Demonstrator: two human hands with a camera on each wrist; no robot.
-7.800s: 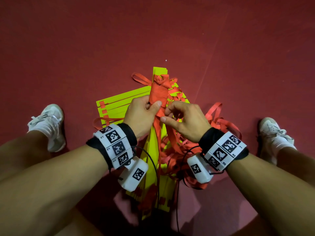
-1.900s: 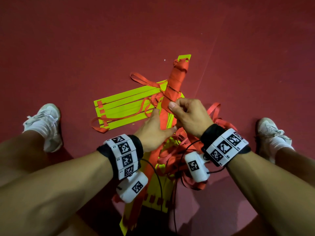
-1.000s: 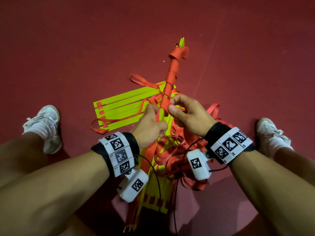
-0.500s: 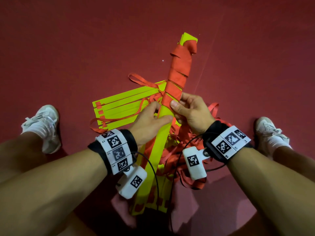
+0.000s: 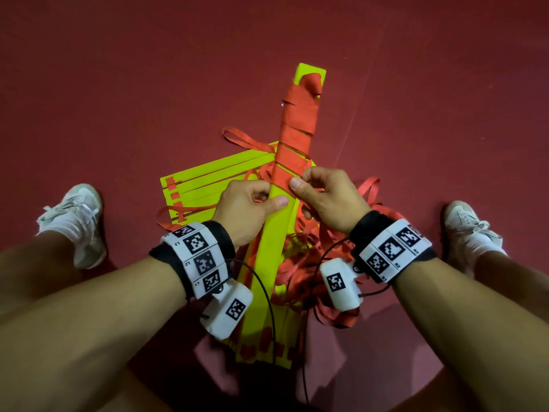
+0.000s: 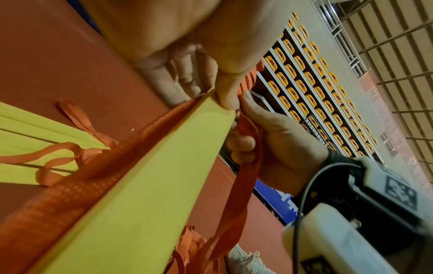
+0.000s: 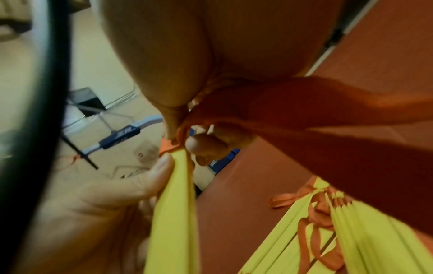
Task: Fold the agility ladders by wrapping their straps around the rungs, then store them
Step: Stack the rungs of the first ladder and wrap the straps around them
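Note:
I hold a stack of yellow ladder rungs (image 5: 271, 242) lengthwise over the red floor. Its far half is wound in orange strap (image 5: 297, 129). My left hand (image 5: 252, 200) grips the stack just below the wrap, thumb on top (image 6: 228, 92). My right hand (image 5: 320, 193) pinches the lowest turn of strap at the stack's right edge, and loose strap (image 6: 241, 187) hangs down from it. In the right wrist view the strap (image 7: 304, 115) runs across my palm beside the yellow stack (image 7: 173, 213). A tangle of loose orange strap (image 5: 320, 263) lies under my right wrist.
A second bundle of yellow rungs (image 5: 214, 179) with orange loops lies flat on the floor to the left. More yellow rungs (image 5: 267, 346) lie below my wrists. My white shoes (image 5: 74, 215) (image 5: 466, 227) flank the pile. The floor beyond is bare red mat.
Over the last second the bundle has turned from edge-on to broad face up, and the wrapped part now shows more turns reaching down to my fingers. My hands stay at its middle.

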